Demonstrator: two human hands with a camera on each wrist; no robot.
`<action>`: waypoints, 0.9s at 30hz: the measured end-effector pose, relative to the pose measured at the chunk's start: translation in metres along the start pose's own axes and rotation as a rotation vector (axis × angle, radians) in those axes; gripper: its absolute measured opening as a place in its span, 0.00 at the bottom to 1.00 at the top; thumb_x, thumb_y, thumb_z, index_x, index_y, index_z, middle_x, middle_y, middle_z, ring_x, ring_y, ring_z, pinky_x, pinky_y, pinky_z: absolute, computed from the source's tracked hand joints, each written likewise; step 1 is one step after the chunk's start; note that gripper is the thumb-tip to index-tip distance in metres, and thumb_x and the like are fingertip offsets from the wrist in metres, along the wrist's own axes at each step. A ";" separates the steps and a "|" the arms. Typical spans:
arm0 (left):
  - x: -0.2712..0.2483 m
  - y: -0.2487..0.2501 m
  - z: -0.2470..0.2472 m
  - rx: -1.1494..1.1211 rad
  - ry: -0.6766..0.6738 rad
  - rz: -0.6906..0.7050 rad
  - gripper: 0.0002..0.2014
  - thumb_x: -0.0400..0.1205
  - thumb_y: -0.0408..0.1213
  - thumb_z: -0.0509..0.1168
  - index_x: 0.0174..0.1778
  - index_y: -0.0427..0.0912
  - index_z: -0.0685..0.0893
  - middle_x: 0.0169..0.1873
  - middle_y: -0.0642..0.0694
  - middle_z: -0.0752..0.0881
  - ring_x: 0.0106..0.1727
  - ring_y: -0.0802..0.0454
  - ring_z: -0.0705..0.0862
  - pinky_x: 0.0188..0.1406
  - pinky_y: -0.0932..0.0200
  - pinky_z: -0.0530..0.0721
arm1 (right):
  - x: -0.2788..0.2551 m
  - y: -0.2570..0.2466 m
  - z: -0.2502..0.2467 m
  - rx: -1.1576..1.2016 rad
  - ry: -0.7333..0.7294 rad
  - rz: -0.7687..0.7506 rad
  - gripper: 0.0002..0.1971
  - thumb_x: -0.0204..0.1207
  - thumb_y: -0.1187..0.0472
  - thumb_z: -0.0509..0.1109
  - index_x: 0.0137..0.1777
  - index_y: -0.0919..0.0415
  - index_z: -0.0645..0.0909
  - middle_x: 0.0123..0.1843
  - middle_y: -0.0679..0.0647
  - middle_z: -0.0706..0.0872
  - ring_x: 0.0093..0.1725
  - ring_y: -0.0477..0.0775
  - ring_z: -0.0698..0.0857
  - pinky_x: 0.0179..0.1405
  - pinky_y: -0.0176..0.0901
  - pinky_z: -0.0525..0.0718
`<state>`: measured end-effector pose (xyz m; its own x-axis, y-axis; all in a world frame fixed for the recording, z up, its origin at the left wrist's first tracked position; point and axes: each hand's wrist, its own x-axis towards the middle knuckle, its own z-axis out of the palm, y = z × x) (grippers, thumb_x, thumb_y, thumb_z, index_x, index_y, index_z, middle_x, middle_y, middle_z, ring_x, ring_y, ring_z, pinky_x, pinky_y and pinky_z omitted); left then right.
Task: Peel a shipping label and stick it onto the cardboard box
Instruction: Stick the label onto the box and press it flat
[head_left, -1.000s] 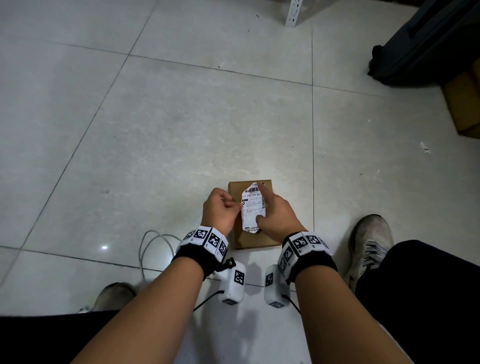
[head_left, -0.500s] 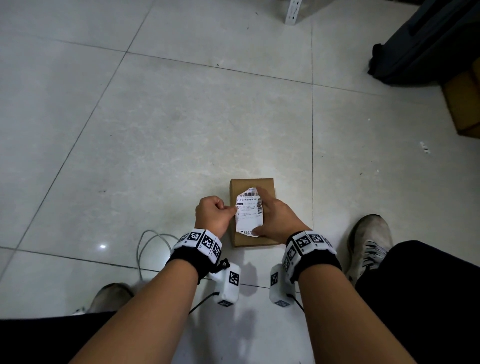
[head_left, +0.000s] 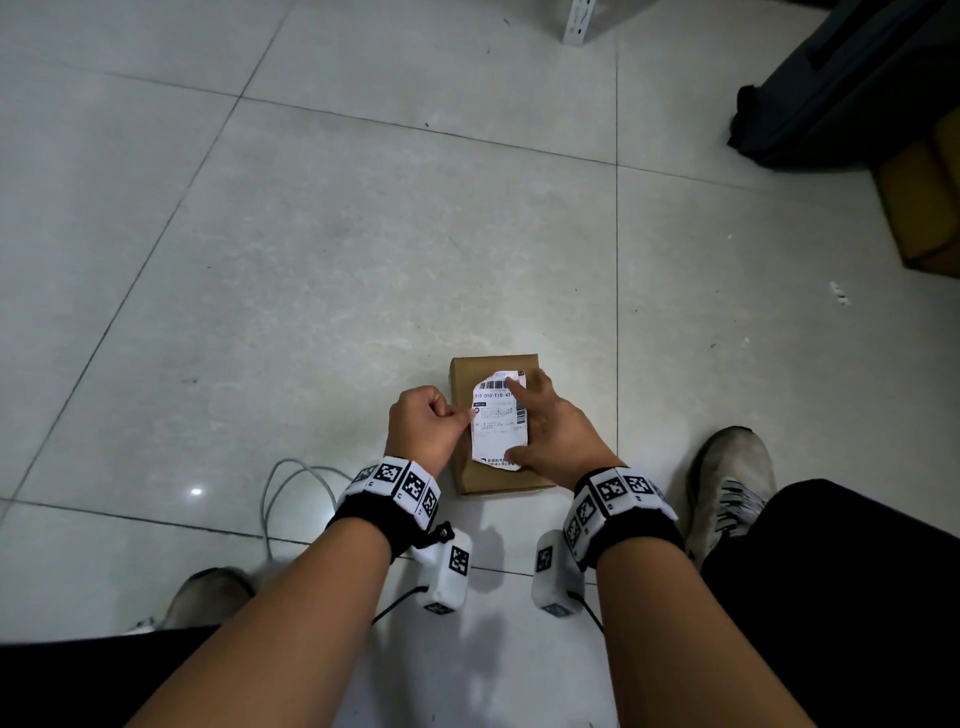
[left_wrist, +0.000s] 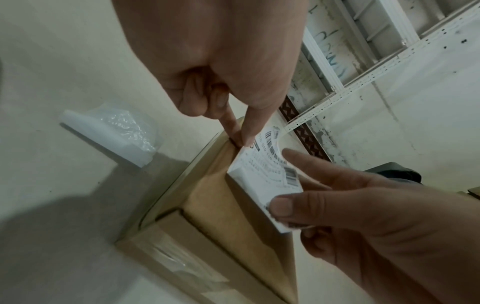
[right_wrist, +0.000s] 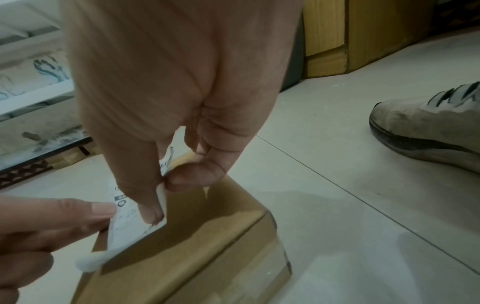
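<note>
While the grey tiled floor (head_left: 322, 249) fills most of the head view, one dark case (head_left: 852, 83) sits cut off at the far right corner with a tan carton (head_left: 930, 208) half out of frame beside it, and only the foot of one white metal rack (head_left: 576, 23) pokes in at the top edge. Two legs in dark trousers frame the bottom, with two worn shoes: the right shoe (head_left: 727, 488) in plain sight, the left shoe (head_left: 208, 597) mostly hidden behind the forearm. One cardboard box (head_left: 491, 374) lies flat on the floor between the feet, its near half covered by the hands. One white cable (head_left: 291, 483) loops on the tiles just left of it. Two hands are at work. The left hand (head_left: 423, 431) is curled into a fist, thumb and forefinger pinching the left edge of the one shipping label (head_left: 497, 423), which sits on the box top. The right hand (head_left: 556, 441) nips the label's near corner between thumb and a curled finger, while its forefinger reaches straight out to the barcode end; the right wrist view shows that pinch clearly. The label's far end curls up off the cardboard, and whether the rest is stuck down cannot be told. Its small print is unreadable. One clear plastic bundle (left_wrist: 114, 131) shows only in the left wrist view.
</note>
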<state>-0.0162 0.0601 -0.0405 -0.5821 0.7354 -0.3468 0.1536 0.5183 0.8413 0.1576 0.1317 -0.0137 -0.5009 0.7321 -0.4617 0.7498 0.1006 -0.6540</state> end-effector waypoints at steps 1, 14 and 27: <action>-0.001 0.001 0.000 0.013 -0.001 0.004 0.24 0.68 0.32 0.78 0.22 0.46 0.66 0.28 0.38 0.90 0.39 0.47 0.94 0.42 0.44 0.91 | -0.001 0.001 0.001 -0.006 0.003 0.013 0.48 0.61 0.65 0.81 0.83 0.42 0.69 0.91 0.52 0.53 0.77 0.51 0.77 0.71 0.44 0.81; -0.003 0.011 0.002 0.094 -0.025 0.044 0.16 0.67 0.36 0.73 0.24 0.45 0.70 0.29 0.48 0.89 0.38 0.45 0.90 0.42 0.46 0.90 | 0.002 -0.002 -0.008 -0.064 -0.003 0.055 0.52 0.62 0.64 0.84 0.86 0.44 0.64 0.92 0.54 0.47 0.86 0.53 0.66 0.80 0.45 0.71; -0.016 0.013 0.004 0.445 -0.053 0.211 0.15 0.74 0.44 0.74 0.47 0.51 0.73 0.46 0.58 0.84 0.38 0.49 0.86 0.36 0.51 0.86 | -0.001 0.008 -0.010 -0.114 -0.042 0.136 0.57 0.63 0.55 0.85 0.86 0.30 0.54 0.88 0.65 0.61 0.86 0.57 0.66 0.72 0.45 0.73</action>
<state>-0.0016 0.0561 -0.0258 -0.4620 0.8596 -0.2183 0.5968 0.4834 0.6404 0.1683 0.1387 -0.0132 -0.4070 0.7157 -0.5676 0.8550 0.0797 -0.5125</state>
